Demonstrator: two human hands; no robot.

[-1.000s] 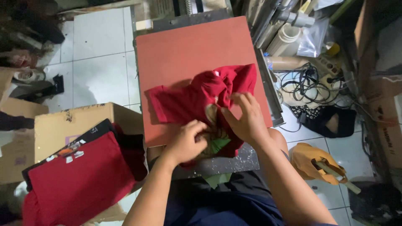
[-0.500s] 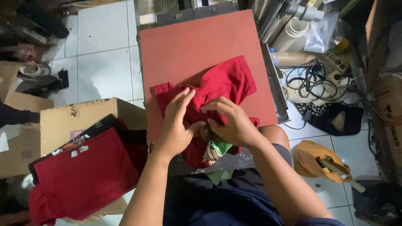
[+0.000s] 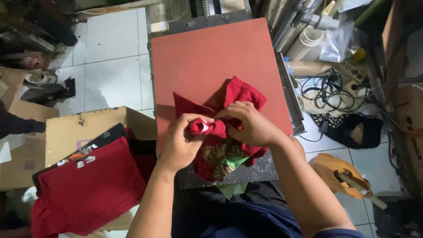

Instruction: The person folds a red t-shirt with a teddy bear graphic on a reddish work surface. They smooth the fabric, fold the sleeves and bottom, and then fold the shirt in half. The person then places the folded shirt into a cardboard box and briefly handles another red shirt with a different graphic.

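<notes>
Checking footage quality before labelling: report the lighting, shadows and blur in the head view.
Head view: bright and sharp on the red shirt, both hands and the orange pad; the shirt casts a soft shadow on the pad; the right-hand clutter and top-left corner sink into murk; no obvious motion blur.

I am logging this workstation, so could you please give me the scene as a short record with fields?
Surface: orange-red press pad
Left hand: left hand grips a bunched fold of the red shirt
Right hand: right hand pinches the same shirt
Shirt state: crumpled, printed design facing up near the pad's front edge
Beside the left arm: stack of red shirts on a cardboard box
Right side: tangled cables
</notes>
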